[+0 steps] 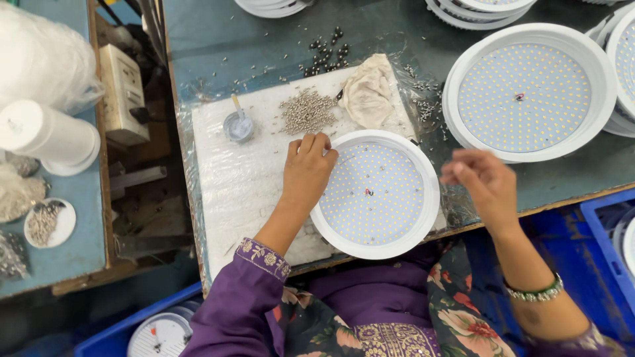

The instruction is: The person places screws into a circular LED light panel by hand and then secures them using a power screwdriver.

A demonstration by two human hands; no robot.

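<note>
White round LED panel is lying face-up on the foam pad. Left hand is pressing its rim, fingers curled, steadying it. Right hand is hovering beside, fingertips pinched; contents indiscernible. Screw pile is sitting within reach.

Bright, even light falls from overhead, so shadows stay soft and short. The plastic sheet on the desk glints. The right hand is slightly motion-blurred; the edges bow a little.
</note>
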